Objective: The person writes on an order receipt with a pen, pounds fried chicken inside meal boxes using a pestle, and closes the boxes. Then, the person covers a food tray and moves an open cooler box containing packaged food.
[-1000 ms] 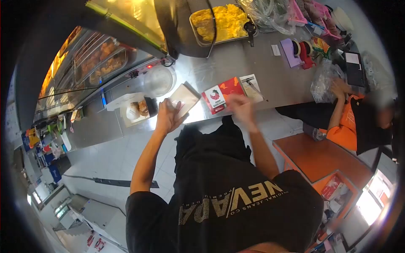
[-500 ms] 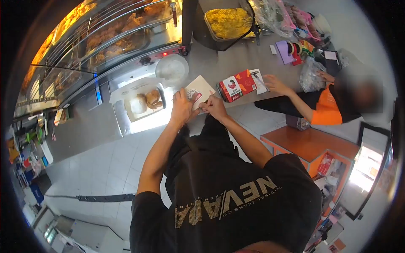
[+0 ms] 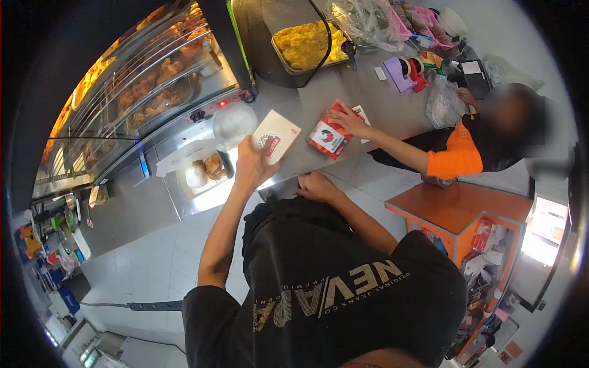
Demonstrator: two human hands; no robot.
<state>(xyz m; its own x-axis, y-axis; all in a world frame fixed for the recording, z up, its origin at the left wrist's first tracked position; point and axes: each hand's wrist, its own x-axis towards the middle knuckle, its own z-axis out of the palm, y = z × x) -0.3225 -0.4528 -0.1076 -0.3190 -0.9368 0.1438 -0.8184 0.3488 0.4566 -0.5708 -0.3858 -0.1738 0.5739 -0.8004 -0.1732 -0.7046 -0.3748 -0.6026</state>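
My left hand (image 3: pixel 251 165) grips a cream cardboard food box (image 3: pixel 274 140) with a dark red printed logo, tilted above the counter's front edge. Lower and to the right, close to my waist, my right hand (image 3: pixel 318 186) is closed with its fingers curled; what is in it, if anything, is hidden. Left of my left hand, an open food box (image 3: pixel 184 173) stands on the counter, holding white rice (image 3: pixel 196 176) and pieces of fried chicken (image 3: pixel 213 165). Behind it sits a round, whitish, translucent dish (image 3: pixel 235 122).
A co-worker's hand (image 3: pixel 350 121) rests on a red printed box (image 3: pixel 329 132) at my right. A heated glass cabinet (image 3: pixel 165 80) of fried chicken borders the counter (image 3: pixel 135 196) at the left. Beyond are a tray of yellow food (image 3: pixel 307 46) and plastic bags (image 3: pixel 446 104).
My right hand has come off the cream box and dropped toward my waist. My left hand has tilted the box up. The co-worker's hand has moved left onto the red box.
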